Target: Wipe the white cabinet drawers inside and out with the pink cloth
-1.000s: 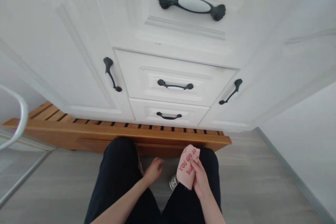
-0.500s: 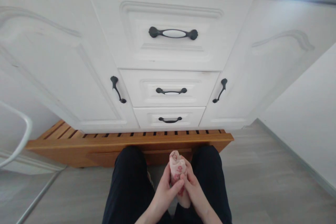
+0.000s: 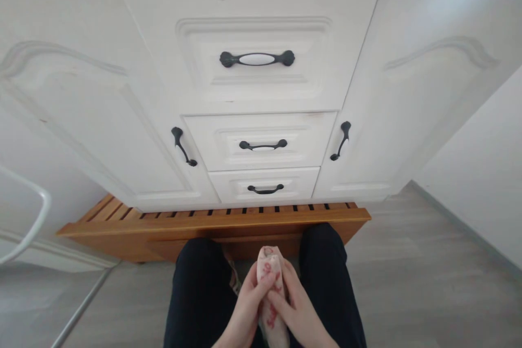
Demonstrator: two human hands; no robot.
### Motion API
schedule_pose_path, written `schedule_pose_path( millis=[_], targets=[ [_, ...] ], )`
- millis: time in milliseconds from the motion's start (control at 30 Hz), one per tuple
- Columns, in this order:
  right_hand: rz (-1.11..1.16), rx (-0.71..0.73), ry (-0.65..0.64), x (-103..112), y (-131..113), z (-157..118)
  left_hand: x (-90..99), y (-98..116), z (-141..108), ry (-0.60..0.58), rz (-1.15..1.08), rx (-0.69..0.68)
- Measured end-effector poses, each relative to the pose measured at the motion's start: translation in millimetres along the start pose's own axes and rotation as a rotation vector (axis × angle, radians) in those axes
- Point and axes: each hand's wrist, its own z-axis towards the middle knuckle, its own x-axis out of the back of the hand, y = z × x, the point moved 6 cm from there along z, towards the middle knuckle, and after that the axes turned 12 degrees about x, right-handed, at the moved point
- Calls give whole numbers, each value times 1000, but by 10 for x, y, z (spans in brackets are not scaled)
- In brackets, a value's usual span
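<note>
A folded pair of pale pink socks [image 3: 267, 267] with a red pattern is held upright between my knees, near the bottom of the head view. Round its left side my left hand [image 3: 249, 298] is closed, the thumb lying across the front. My right hand [image 3: 294, 300] grips the other side, with its thumb pressed on the fabric just below the left thumb. The fingers behind the socks are partly hidden. At the upper end the cloth shows a folded, gathered opening, while the lower part hangs down between my wrists.
Ahead stands a white cabinet [image 3: 256, 89] with dark-handled drawers and doors. A slatted wooden bench [image 3: 134, 231] runs along its foot, close to my knees [image 3: 199, 277]. A curved white tube [image 3: 43, 206] is at the left, a wall [image 3: 485, 174] at the right.
The socks now stand straighter and sit slightly lower and to the left. Both thumbs have shifted on the cloth, the left one higher up. My view has tilted a little.
</note>
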Motion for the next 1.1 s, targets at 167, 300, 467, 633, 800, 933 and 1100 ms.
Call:
schedule_pose_path(
  millis=[167,300,467,633,800,933,1100],
  targets=[
    [323,-96,149,123,36,-29,46,-62,30,-110,-298,292],
    [199,-167,115,146,-47,25,-54,-86,8,-188,-322,407],
    [66,-161,246,226,-96,81,-173,-104,47,-232,-329,426],
    [-22,-234,322,337,11,69,-50,-112,81,-162,-320,414],
    [-40,-251,309,382,117,133,137,-39,106,40,-163,210],
    [-46,-272,376,378,230,183,77,37,119,50,-61,134],
    [0,-384,475,408,401,168,47,39,149,-11,-167,231]
  ],
)
